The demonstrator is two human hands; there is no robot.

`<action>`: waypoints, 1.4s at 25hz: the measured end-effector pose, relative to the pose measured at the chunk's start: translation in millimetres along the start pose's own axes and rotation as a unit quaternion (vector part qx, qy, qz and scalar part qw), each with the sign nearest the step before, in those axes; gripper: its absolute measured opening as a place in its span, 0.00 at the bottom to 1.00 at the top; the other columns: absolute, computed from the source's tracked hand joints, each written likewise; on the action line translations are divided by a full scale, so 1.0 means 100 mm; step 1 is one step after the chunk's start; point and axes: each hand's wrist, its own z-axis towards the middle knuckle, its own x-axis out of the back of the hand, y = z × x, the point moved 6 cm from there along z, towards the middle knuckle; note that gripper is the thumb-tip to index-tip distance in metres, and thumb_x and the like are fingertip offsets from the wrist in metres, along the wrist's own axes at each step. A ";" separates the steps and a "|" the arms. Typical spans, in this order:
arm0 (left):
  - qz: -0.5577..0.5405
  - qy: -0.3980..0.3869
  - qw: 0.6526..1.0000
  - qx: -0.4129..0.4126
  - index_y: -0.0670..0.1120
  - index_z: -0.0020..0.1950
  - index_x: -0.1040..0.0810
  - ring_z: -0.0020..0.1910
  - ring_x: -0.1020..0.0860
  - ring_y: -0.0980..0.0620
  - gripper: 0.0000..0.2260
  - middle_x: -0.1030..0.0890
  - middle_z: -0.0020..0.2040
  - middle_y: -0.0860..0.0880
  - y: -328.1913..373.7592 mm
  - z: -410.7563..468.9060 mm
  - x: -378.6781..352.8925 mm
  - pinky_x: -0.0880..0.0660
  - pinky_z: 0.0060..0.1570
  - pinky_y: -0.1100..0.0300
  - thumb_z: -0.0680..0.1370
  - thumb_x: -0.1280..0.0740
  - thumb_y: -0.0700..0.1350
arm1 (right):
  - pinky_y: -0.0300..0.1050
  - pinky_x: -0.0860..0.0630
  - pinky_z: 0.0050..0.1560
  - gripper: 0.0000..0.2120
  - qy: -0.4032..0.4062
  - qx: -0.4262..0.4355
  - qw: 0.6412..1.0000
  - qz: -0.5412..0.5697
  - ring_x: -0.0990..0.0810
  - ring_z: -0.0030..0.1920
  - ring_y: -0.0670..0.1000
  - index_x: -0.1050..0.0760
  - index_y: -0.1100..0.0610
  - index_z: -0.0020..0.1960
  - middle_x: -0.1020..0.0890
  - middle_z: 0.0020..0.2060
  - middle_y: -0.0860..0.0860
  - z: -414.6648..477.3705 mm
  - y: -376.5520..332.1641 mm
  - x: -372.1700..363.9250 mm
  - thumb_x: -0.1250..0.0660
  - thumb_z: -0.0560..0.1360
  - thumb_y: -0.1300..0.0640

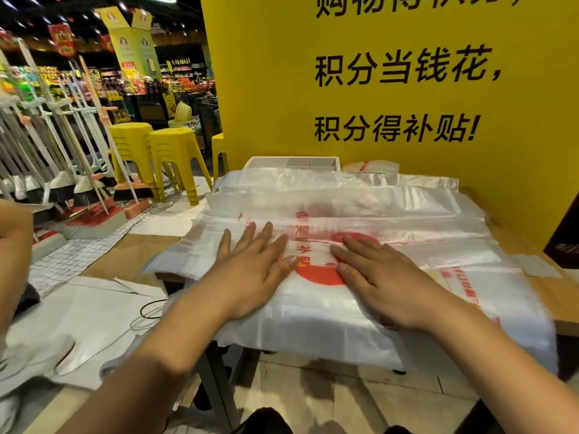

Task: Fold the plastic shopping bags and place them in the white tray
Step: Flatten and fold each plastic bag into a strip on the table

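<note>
A stack of translucent white plastic shopping bags (316, 308) with red print lies spread over a small wooden table (551, 296). Both my hands lie flat on the top bag, palms down, fingers spread. My left hand (253, 264) rests left of the red circle print. My right hand (379, 274) covers the circle's right side. The white tray (266, 162) stands at the table's far edge, partly hidden behind the bags. A folded bag (369, 167) lies just right of the tray.
A yellow sign wall (407, 89) stands right behind the table. Yellow stools (175, 151) and a rack of brooms (62, 170) fill the floor to the left. More flat bags (84, 321) lie on a lower surface at left. Another person's arm (12, 245) shows at the left edge.
</note>
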 end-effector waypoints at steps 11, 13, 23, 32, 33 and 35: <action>-0.036 -0.004 0.998 -0.058 0.66 0.79 0.51 0.79 0.60 0.59 0.27 0.57 0.80 0.63 0.18 0.09 -0.12 0.62 0.78 0.49 0.80 0.60 0.67 | 0.48 0.59 0.79 0.38 -0.020 -0.133 0.991 0.005 0.60 0.79 0.44 0.55 0.37 0.79 0.57 0.80 0.43 -0.53 0.79 0.17 0.69 0.72 0.26; -0.033 0.009 0.998 -0.057 0.65 0.80 0.50 0.80 0.58 0.58 0.28 0.55 0.80 0.63 0.19 0.10 -0.13 0.61 0.78 0.49 0.79 0.60 0.67 | 0.48 0.59 0.79 0.36 -0.022 -0.144 0.989 -0.003 0.59 0.79 0.45 0.55 0.38 0.80 0.56 0.80 0.44 -0.55 0.83 0.15 0.65 0.74 0.29; -0.019 0.169 0.980 -0.105 0.60 0.65 0.25 0.64 0.27 0.57 0.26 0.22 0.62 0.61 0.28 0.02 0.09 0.43 0.70 0.56 0.77 0.53 0.68 | 0.44 0.29 0.63 0.28 0.072 -0.004 0.991 -0.109 0.24 0.63 0.48 0.32 0.42 0.72 0.23 0.65 0.41 -0.46 0.47 0.44 0.49 0.76 0.32; -0.018 0.156 0.985 -0.076 0.57 0.65 0.25 0.58 0.22 0.48 0.14 0.19 0.61 0.53 0.18 0.31 0.58 0.31 0.50 0.55 0.85 0.46 0.55 | 0.48 0.32 0.60 0.17 0.103 -0.041 0.984 -0.139 0.20 0.52 0.52 0.30 0.44 0.60 0.16 0.50 0.44 -0.09 0.42 0.75 0.53 0.82 0.40; 0.009 0.143 0.987 -0.072 0.56 0.66 0.26 0.59 0.23 0.47 0.14 0.19 0.61 0.52 0.16 0.40 0.58 0.30 0.52 0.54 0.85 0.46 0.55 | 0.51 0.36 0.67 0.17 0.109 -0.056 0.981 -0.148 0.20 0.55 0.51 0.30 0.44 0.62 0.17 0.52 0.45 -0.01 0.45 0.76 0.52 0.82 0.40; 0.054 0.109 0.991 -0.057 0.55 0.69 0.28 0.60 0.24 0.46 0.16 0.21 0.61 0.50 0.14 0.54 0.53 0.30 0.58 0.51 0.85 0.48 0.56 | 0.57 0.44 0.74 0.18 0.112 -0.087 0.977 -0.157 0.22 0.60 0.52 0.31 0.43 0.66 0.19 0.56 0.47 0.11 0.50 0.72 0.51 0.83 0.40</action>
